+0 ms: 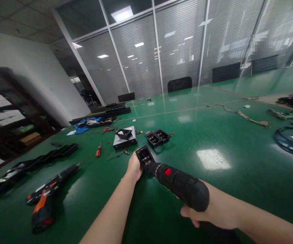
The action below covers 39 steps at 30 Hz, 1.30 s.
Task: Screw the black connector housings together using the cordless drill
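Observation:
My left hand point(134, 166) grips a small black open box point(144, 156) by its left side, tilted up off the green table. Metal parts glint inside that box. In my right hand point(194, 211) is a black cordless screwdriver point(179, 183) with a red switch on top. Its front end points into the box; the bit itself is hidden. Beyond them, two similar black boxes point(157, 137) with brassy parts inside sit side by side. Left of these, another black piece point(124, 134) rests on a grey and black case point(125, 141).
An orange and black cordless drill point(51, 191) lies at the left, near a row of black trays point(32, 166). A red screwdriver point(98, 150) lies beyond. Farther back are black strips point(108, 111) and blue gloves point(80, 129). A cord point(248, 118) and black cable point(283, 142) are right.

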Each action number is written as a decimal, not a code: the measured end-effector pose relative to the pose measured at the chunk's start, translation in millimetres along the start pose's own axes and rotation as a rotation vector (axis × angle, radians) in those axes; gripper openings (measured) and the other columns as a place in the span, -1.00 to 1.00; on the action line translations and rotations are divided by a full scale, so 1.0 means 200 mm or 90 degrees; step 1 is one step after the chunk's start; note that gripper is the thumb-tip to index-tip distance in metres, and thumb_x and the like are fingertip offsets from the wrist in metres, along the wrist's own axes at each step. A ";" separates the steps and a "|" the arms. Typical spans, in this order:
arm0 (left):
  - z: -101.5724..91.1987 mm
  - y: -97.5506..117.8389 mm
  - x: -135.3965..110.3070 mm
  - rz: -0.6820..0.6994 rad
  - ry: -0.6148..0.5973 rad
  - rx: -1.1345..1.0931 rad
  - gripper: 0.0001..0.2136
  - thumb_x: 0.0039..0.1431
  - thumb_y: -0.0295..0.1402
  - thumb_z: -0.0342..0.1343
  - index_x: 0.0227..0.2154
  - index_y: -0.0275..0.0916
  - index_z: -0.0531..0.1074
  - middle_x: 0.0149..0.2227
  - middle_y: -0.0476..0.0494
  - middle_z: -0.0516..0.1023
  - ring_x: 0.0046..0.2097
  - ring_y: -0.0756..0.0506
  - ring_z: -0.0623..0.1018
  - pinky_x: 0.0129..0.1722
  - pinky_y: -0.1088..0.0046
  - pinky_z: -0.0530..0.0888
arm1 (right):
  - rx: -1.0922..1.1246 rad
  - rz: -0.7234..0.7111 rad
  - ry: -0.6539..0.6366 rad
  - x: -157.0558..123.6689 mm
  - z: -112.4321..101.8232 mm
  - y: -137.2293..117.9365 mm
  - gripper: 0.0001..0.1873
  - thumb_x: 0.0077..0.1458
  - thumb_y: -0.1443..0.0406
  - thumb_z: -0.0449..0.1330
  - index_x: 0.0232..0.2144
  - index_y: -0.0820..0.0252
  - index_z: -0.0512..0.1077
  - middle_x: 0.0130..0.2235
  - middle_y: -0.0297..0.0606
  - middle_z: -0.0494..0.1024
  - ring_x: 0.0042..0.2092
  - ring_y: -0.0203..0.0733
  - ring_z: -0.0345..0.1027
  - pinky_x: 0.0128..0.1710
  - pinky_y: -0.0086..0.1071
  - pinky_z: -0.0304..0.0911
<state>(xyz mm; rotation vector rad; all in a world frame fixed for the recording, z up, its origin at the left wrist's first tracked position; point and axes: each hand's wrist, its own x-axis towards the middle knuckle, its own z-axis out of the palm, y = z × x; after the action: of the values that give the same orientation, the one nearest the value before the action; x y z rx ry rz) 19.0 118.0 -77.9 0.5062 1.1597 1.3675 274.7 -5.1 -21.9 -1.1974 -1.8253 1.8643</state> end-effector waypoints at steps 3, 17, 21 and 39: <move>0.00 0.00 0.00 0.022 -0.002 0.015 -0.80 0.27 -0.28 0.06 -0.25 -0.27 0.54 -0.41 -0.23 0.68 -0.38 -0.24 0.69 -0.36 0.23 0.63 | -0.012 -0.008 -0.007 0.00 0.00 0.00 -0.69 0.06 0.28 0.34 -0.19 0.17 0.33 -0.52 -0.48 0.50 -0.45 -0.29 0.42 -0.40 -0.45 0.29; -0.01 0.01 -0.01 -0.001 -0.019 0.018 -0.71 0.34 -0.23 0.03 -0.28 -0.33 0.57 -0.40 -0.31 0.69 -0.39 -0.23 0.68 -0.35 0.25 0.63 | -0.017 -0.009 -0.027 0.00 0.00 -0.04 -0.82 0.00 0.36 0.31 -0.35 0.19 0.36 -0.53 -0.45 0.46 -0.47 -0.34 0.35 -0.47 -0.51 0.22; -0.02 0.00 0.00 -0.007 -0.028 0.017 -0.69 0.36 -0.22 0.01 -0.25 -0.34 0.56 -0.38 -0.34 0.69 -0.39 -0.23 0.68 -0.36 0.25 0.63 | -0.001 -0.005 -0.011 -0.01 0.02 -0.06 -0.82 -0.02 0.37 0.29 -0.35 0.18 0.35 -0.53 -0.46 0.47 -0.47 -0.34 0.34 -0.47 -0.51 0.23; -0.02 0.00 -0.01 -0.007 -0.040 0.015 -0.69 0.35 -0.21 0.01 -0.30 -0.30 0.56 -0.39 -0.30 0.69 -0.40 -0.23 0.67 -0.37 0.24 0.64 | -0.027 -0.019 -0.013 -0.02 0.02 -0.08 -0.85 -0.04 0.40 0.29 -0.45 0.20 0.35 -0.53 -0.42 0.44 -0.47 -0.35 0.32 -0.49 -0.55 0.21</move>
<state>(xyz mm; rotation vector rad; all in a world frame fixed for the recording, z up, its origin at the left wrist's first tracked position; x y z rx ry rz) 15.9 115.1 -78.1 0.5548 1.1266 1.3206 268.2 -8.6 -5.4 -1.1624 -1.8921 1.8371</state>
